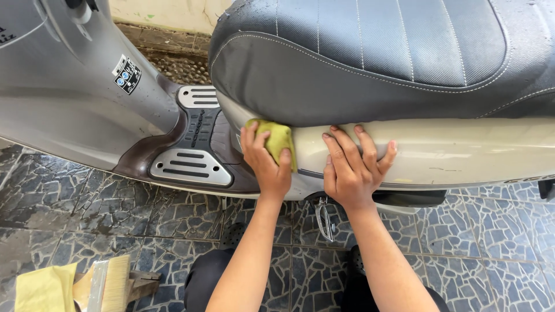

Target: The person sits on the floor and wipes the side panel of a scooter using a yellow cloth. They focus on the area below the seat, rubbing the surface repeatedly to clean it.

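So a yellow-green cloth (276,142) is pinched in the left hand (265,164) against the scooter's cream side panel (462,151) below the seat (370,58); right hand (354,167) is spread flat, holding nothing. Grit trapped underneath could scratch paint.

My left hand (265,164) covers most of the yellow-green cloth (277,140). Seat (370,52) cut off at top & right edge. Brush (110,283) & yellow rag (46,289), lower left, cropped by btm edge. Sticker (127,74), upper left, too small to read. Kickstand (324,218) partly behind my right wrist.
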